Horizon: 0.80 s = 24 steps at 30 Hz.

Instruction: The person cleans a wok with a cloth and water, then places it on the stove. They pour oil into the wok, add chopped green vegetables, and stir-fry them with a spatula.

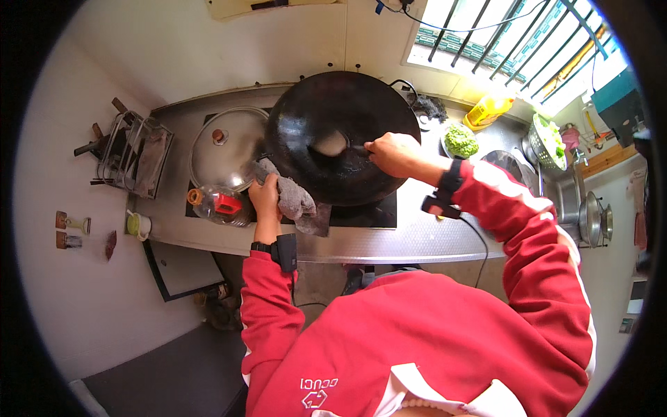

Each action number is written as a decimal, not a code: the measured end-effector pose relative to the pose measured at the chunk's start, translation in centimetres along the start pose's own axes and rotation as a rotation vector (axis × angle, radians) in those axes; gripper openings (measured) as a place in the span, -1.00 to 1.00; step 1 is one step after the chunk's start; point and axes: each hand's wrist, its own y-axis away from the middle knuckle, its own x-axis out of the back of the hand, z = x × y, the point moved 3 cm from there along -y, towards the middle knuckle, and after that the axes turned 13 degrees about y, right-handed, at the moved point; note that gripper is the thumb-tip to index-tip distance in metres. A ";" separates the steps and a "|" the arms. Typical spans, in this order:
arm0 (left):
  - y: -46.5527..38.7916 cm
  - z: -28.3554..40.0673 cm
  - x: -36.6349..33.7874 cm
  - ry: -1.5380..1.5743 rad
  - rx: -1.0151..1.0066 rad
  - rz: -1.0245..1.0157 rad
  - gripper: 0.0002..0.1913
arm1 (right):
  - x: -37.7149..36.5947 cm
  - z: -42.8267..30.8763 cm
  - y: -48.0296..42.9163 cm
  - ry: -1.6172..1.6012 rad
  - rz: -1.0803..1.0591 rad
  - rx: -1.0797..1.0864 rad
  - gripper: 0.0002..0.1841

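Observation:
A large black wok (344,104) sits on the dark cooktop (365,216) before me. My left hand (266,195) grips a grey cloth (295,198) at the wok's near left rim; whether a wok handle lies under the cloth is hidden. Over the right side of the wok, my right hand (396,154) is closed around the handle of a utensil that reaches into it. The utensil's pale, rounded head (331,143), which looks like a ladle or turner, is near the wok's bottom. Most of its handle is hidden by my fist.
Left of the wok are a glass lid (224,151) and a plastic oil bottle (221,206). A knife rack (138,156) stands farther left. Chopped greens (461,140), a yellow bottle (487,112) and a colander of leaves (547,140) are on the right, near the sink (568,195).

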 end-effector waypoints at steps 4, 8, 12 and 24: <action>-0.3 0.0 0.2 -0.062 -0.054 0.023 -0.77 | 1.0 2.4 -0.8 0.045 0.070 0.006 -0.69; -1.3 -0.2 0.6 -0.053 -0.074 -0.006 -0.84 | 3.5 8.4 1.3 0.328 -0.075 0.209 -0.78; -1.6 -0.6 0.9 -0.051 -0.047 -0.001 -0.73 | 1.9 9.2 1.9 0.243 -0.095 0.176 -0.75; 7.8 1.1 0.6 -0.011 -0.027 0.111 -0.37 | -1.9 3.9 -5.7 -0.150 0.598 0.122 -0.61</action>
